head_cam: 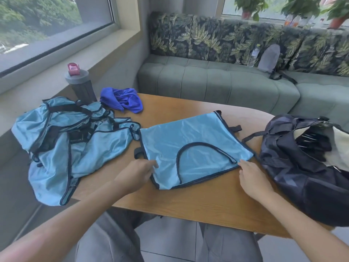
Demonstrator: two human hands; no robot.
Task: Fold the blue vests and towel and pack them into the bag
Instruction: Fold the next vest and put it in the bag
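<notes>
A light blue vest with dark trim lies folded in half and flat on the middle of the wooden table. My left hand pinches its near left edge. My right hand touches its near right corner with its fingertips. A heap of more light blue vests lies crumpled at the table's left end and hangs over the edge. A dark blue towel sits bunched at the far left of the table. The dark bag stands unzipped at the right end.
A grey bottle with a pink cap stands by the window ledge behind the vests. A green sofa runs behind the table, with a grey backpack and a water bottle on it. My knees are under the table's near edge.
</notes>
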